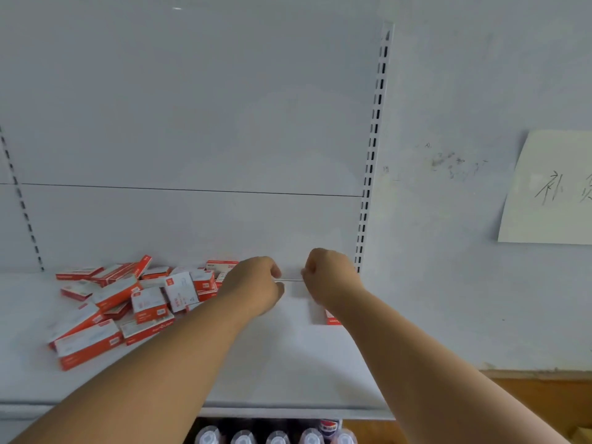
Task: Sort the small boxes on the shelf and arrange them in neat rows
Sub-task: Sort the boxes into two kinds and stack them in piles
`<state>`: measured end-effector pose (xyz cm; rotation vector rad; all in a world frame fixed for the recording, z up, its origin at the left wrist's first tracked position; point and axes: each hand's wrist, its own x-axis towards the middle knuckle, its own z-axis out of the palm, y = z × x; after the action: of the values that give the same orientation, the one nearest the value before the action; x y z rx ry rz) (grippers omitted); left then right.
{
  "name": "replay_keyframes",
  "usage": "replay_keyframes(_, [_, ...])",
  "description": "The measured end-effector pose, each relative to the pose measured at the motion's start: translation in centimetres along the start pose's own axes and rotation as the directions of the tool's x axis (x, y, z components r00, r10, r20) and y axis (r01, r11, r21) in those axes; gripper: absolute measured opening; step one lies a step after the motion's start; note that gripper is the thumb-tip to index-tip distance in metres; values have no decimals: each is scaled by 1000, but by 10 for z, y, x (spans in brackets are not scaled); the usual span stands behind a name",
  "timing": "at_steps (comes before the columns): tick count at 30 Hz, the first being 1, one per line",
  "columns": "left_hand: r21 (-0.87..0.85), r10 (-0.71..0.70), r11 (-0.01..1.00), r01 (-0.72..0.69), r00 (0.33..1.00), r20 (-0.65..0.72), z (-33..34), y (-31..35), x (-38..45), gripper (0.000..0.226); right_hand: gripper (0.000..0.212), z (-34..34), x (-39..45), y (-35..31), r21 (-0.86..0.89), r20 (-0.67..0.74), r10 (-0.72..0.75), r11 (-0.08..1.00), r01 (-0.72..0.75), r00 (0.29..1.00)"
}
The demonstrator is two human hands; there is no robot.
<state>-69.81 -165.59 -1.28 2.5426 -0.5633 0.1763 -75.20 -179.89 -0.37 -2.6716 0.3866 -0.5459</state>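
Item one: a loose heap of red-and-white small boxes (128, 302) is lying jumbled on the white shelf (288, 363), left of centre. Item two: I am seeing my left hand (253, 283) with its grip curling tight on one end of a white box (293, 285) standing near the back panel. Item three: my right hand (330, 274) is pinching the other end. Below the shelf edge, capped bottles (275, 435) are standing in a row.

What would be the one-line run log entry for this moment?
left hand and right hand grip one white box | far right of shelf | heap of boxes left, unsorted
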Motion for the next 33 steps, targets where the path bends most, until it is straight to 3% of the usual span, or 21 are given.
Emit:
replay_keyframes(2, [21, 1, 1000, -1, 1000, -23, -18, -23, -8, 15, 12, 8, -6, -24, 6, -5, -21, 1000, 21, 1000])
replay_keyframes(10, [105, 20, 994, -11, 996, -85, -85, -119, -29, 30, 16, 57, -22, -119, 56, 60, -58, 997, 55, 996])
replay_keyframes(18, [154, 46, 987, -35, 996, -71, -102, -153, -18, 31, 18, 71, -14, -146, 30, 70, -25, 999, 23, 997])
replay_keyframes(23, [254, 83, 964, -74, 996, -24, -93, -150, -6, 44, 32, 66, -18, -148, -145, 385, -58, 982, 123, 921])
replay_keyframes(26, [330, 82, 940, -90, 996, 38, -87, -145, 0, 40, 35, 62, -21, -146, -63, 433, -62, 993, 98, 899])
replay_keyframes(29, [278, 69, 958, -72, 997, 21, -86, -144, 3, 37, 31, 60, -21, -146, -16, 437, -94, 994, 112, 895])
replay_keyframes(31, [193, 95, 977, -90, 995, -18, -84, -143, 4, 43, 17, 61, -20, -142, -16, 418, -117, 991, 136, 901])
replay_keyframes(33, [62, 111, 992, -108, 992, -58, -86, -142, 2, 45, 33, 61, -21, -138, -7, 394, -109, 993, 122, 912])
